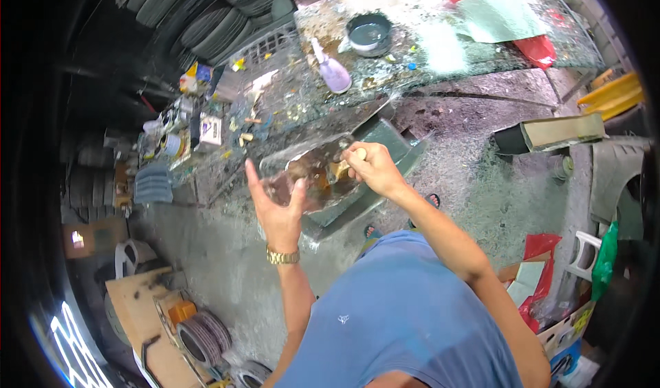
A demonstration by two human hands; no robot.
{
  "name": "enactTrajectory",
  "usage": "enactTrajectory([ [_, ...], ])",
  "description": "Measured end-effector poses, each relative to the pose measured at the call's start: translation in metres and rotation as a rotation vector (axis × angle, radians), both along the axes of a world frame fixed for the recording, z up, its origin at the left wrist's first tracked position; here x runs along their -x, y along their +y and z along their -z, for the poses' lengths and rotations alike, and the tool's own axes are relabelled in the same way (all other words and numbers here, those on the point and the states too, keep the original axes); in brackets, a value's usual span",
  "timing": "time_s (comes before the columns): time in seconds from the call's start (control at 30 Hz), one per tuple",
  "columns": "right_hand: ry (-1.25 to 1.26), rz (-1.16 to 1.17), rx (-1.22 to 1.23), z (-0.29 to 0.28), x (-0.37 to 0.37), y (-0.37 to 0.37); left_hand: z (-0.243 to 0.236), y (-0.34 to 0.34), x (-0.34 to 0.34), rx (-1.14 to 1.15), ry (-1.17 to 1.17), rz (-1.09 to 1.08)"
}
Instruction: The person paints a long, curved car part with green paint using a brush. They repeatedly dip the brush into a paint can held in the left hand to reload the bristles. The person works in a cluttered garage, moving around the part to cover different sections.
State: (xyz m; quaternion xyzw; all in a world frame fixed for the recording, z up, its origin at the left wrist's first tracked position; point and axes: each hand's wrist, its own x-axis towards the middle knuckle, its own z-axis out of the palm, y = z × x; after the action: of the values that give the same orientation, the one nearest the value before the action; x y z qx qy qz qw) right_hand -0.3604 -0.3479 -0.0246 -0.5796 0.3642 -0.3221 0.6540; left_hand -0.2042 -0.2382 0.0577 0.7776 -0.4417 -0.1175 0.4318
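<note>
My left hand (278, 212) is raised over the near left side of a dark brown, glossy piece (320, 155), with the index finger and thumb stretched apart. Whether it touches the piece is blurred. My right hand (376, 171) is closed around a small tool with a pale, rounded handle end (361, 153). A yellowish-brown part (337, 171) shows beside its fingers, over the brown piece. Beneath both hands lies a long rectangular dark tray (395, 144), partly hidden by the brown piece.
A stained worktable (440, 78) beyond carries a dark round bowl (369, 34) and a lilac spray bottle (335, 73). Cans and boxes (206, 129) crowd the left. Tyres (204, 338) lie at lower left. A cardboard box (564, 132) stands at right.
</note>
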Motion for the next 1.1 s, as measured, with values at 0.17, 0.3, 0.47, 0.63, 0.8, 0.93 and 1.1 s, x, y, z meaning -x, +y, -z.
enactTrajectory([
  [0.17, -0.305, 0.163, -0.384, 0.008, 0.051, -0.005, 0.009, 0.022, -0.026, 0.086, -0.036, -0.070],
  [0.3, -0.360, 0.327, -0.436, 0.031, 0.070, -0.022, 0.002, 0.031, -0.040, 0.093, 0.035, -0.139],
  [0.47, -0.382, 0.471, -0.552, 0.084, 0.023, -0.051, -0.012, 0.038, -0.055, 0.103, 0.005, -0.160],
  [0.63, -0.550, 0.595, -0.608, 0.085, 0.027, -0.056, -0.013, 0.048, -0.067, 0.078, -0.093, -0.211],
  [0.8, -0.626, 0.687, -0.578, 0.086, 0.040, -0.065, -0.011, 0.053, -0.072, 0.073, -0.093, -0.219],
  [0.93, -0.602, 0.716, -0.508, 0.073, 0.060, -0.065, -0.010, 0.050, -0.074, 0.075, -0.117, -0.223],
  [1.1, -0.411, 0.654, -0.345, 0.052, 0.102, -0.043, -0.012, 0.056, -0.080, 0.074, -0.130, -0.237],
])
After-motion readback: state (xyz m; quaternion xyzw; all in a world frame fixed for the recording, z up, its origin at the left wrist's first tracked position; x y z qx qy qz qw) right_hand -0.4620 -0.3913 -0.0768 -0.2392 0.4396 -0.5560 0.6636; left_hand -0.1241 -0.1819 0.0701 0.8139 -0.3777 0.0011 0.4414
